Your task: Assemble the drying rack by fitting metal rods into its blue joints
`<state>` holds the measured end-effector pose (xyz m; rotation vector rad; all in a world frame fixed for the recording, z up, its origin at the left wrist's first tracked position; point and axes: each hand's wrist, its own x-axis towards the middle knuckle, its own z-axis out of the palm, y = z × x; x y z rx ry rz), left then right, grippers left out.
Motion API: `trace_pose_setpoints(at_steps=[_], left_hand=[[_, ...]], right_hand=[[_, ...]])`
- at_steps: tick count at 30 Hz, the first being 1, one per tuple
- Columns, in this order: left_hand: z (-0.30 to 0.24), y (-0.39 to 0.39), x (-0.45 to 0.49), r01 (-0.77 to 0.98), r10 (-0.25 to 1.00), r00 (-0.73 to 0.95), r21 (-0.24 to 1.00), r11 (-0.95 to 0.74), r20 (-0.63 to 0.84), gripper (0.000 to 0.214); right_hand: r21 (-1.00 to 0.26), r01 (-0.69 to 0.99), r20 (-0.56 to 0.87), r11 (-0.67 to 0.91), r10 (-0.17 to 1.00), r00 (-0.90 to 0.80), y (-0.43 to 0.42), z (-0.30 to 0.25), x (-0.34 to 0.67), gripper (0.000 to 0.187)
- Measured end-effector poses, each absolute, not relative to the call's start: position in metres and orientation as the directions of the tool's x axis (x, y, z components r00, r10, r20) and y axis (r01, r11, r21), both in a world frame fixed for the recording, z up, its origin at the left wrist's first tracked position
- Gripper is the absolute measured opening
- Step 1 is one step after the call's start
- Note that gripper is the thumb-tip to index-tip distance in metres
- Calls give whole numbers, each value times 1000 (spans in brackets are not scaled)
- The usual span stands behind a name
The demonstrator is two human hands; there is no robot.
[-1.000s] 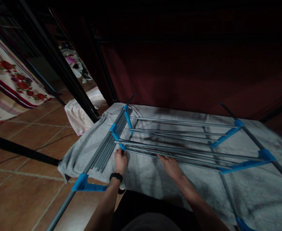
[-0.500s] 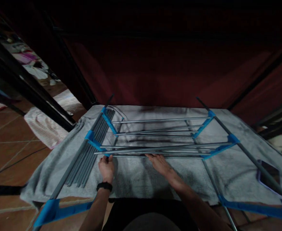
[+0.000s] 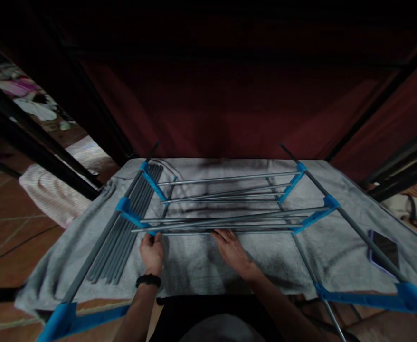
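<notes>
A rack frame of grey tubes and blue plastic brackets stands over a grey cloth. My left hand [image 3: 151, 254], with a black band on its wrist, has its fingers closed around the near end of a blue bracket [image 3: 134, 217] where a tube meets it. My right hand [image 3: 230, 248] curls its fingers over the nearest metal tube [image 3: 190, 233], around the middle of its length. Several thin metal tubes [image 3: 244, 219] cross between the left and right brackets, some lying slanted. The right bracket [image 3: 313, 220] holds the far ends. My right fingertips are partly hidden by the tubes.
Several loose grey tubes [image 3: 123, 237] lie side by side at the left on the grey cloth [image 3: 201, 275]. A phone [image 3: 384, 251] rests at the right, partly behind a frame tube. A dark red panel [image 3: 215, 109] rises behind. Another blue bracket [image 3: 365, 299] sits at the near right.
The view has shifted slightly, so the rack appears a little further left. Both hands keep their places on the bracket and the tube.
</notes>
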<state>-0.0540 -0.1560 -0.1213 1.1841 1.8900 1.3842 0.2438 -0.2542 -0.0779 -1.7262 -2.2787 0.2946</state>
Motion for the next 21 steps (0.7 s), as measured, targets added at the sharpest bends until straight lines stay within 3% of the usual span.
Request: trace_pose_setpoints(at_steps=[8, 14, 21], left_hand=[[-118, -148, -54, 233, 887, -461, 966, 111, 10, 20], [-124, -146, -58, 243, 898, -439, 959, 144, -24, 19], [-116, -143, -52, 262, 888, -448, 965, 21, 102, 20]], right_hand=[[-228, 931, 92, 285, 958, -271, -245, -69, 228, 54], [-207, 942, 43, 263, 965, -260, -215, -60, 220, 53], [-219, 937, -2, 271, 960, -278, -213, -49, 224, 57]])
